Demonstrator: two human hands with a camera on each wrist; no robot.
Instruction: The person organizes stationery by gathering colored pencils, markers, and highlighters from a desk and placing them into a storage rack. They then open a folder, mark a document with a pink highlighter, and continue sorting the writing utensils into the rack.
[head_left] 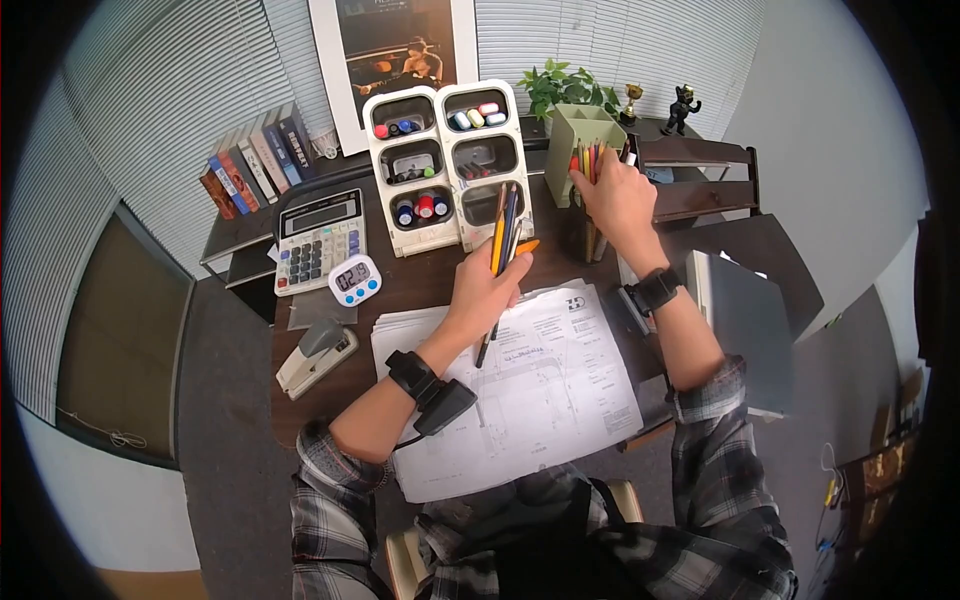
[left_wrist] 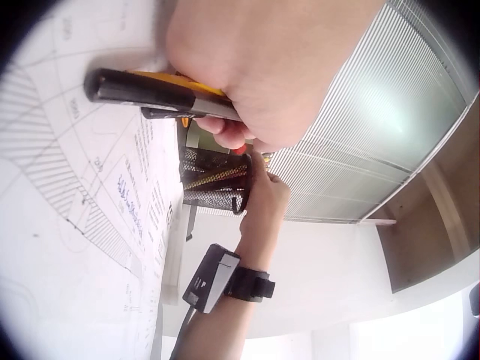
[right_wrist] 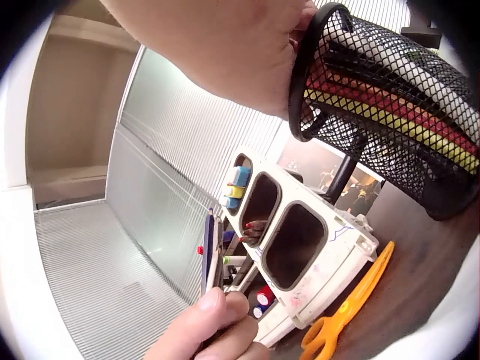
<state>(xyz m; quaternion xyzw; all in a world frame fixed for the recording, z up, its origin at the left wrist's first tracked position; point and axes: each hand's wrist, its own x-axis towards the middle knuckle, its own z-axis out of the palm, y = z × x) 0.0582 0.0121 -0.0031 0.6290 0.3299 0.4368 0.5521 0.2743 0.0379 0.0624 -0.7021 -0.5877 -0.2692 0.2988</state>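
My left hand [head_left: 485,290] grips a bundle of pens and pencils [head_left: 505,225] over the papers [head_left: 540,390]; their lower ends stick out below the fist. In the left wrist view, a thick black pen [left_wrist: 142,90] juts from that hand. My right hand [head_left: 620,200] is at the mouth of a black mesh pen cup [right_wrist: 382,105], its thumb and fingers around the tops of colored pencils [head_left: 592,158]. Red and yellow pencil shafts show through the mesh in the right wrist view, where the palm hides most fingers. Orange scissors [right_wrist: 345,307] lie on the desk near the cup.
A white organizer [head_left: 450,165] with markers and erasers stands behind my left hand. A green holder [head_left: 575,140] is behind the cup. Calculator [head_left: 320,240], timer [head_left: 355,280] and stapler [head_left: 317,358] sit at left, a dark binder [head_left: 745,330] at right.
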